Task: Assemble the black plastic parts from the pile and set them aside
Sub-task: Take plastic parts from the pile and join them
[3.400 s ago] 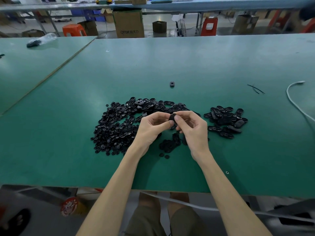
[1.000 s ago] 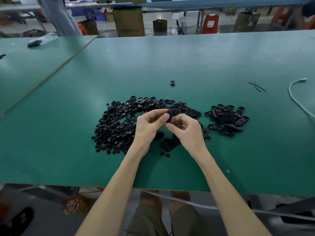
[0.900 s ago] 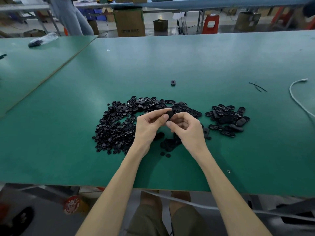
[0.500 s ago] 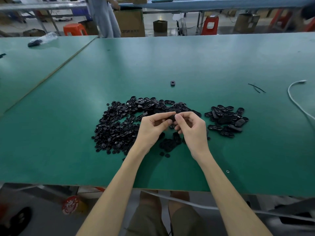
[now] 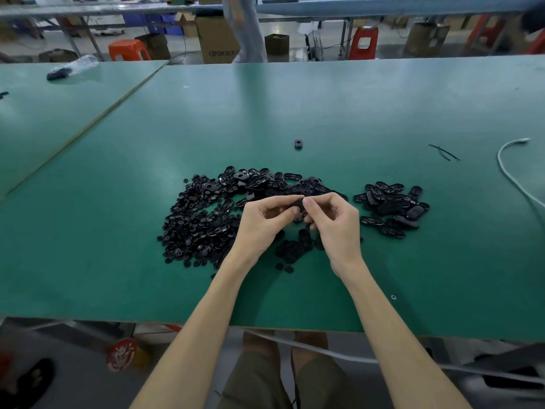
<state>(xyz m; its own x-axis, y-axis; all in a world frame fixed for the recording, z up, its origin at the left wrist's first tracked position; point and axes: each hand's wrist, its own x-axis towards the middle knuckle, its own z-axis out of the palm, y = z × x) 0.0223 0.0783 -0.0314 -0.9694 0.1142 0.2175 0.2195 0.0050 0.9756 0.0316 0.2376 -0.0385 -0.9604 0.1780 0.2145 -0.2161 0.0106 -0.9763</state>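
Black plastic part [image 5: 299, 203]: one, held up between your two hands above the bench [image 5: 295, 107], over the near edge of the main pile [image 5: 203, 222]. Your left hand [image 5: 259, 224] has its grip clamped on the part with thumb and forefinger. Your right hand [image 5: 336, 222] pinches the same part from the other side, its remaining fingers curled in. Your fingers cover most of it, so you cannot tell whether it is one piece or two pressed together.

Containers:
- One clear plastic bag [image 5: 75, 66] lies on the neighbouring bench [image 5: 44, 119], far left. Something dark is inside, too distant to identify.
- Cardboard boxes stand on the floor beyond the bench, the largest [image 5: 216, 39] printed with lettering. At least three show; their contents are not visible.

Counts on the bench:
- Three groups of black parts. The main pile sits to your left, too many pieces to count, small round ones mixed with longer oval ones.
- A set-aside pile [image 5: 392, 208] of oval pieces lies to your right, well apart from the main one.
- A small cluster [image 5: 292, 249] sits directly under your hands.
- One lone part [image 5: 298, 143] lies beyond the piles, on its own.
- Two thin black strands [image 5: 442, 151] lie crossed at far right.
- One white cable [image 5: 507, 169] curves along the right edge.
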